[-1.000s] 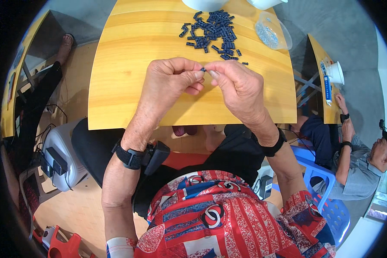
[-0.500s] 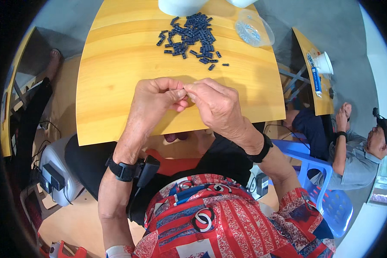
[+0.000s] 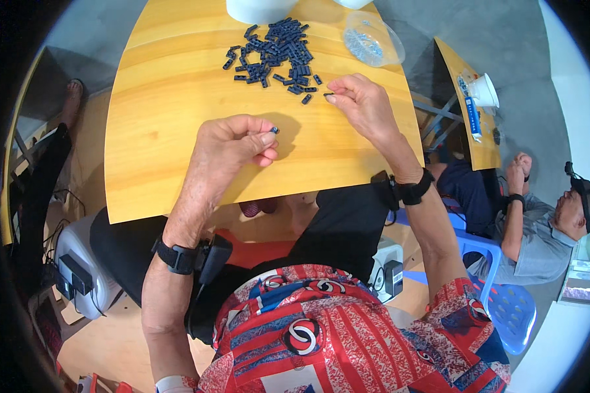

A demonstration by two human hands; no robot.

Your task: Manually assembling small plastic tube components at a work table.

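My left hand [image 3: 233, 141] is over the near half of the wooden table, thumb and forefinger pinching a small dark block [image 3: 275, 130]. Most of that block is hidden by the fingertips. Farther right and away from me, my right hand [image 3: 366, 108] has thumb and forefinger closed at the tabletop on a small dark rod-shaped piece [image 3: 328, 95]. Just left of it lies a loose pile of small dark-blue, nearly black blocks with holes [image 3: 282, 49]; several are scattered at its near edge.
A clear plastic tub with small shiny metal parts [image 3: 366, 47] stands at the table's [image 3: 151, 157] far right. A white container [image 3: 261, 9] is behind the pile. To the right, a person [image 3: 537, 223] sits by another table [image 3: 486, 147] and a blue plastic chair [image 3: 482, 252].
My hands were together at the fingertips; the right one has moved away, forward and right, to the small rod-shaped piece. The left stays put. The whole view has shifted slightly.
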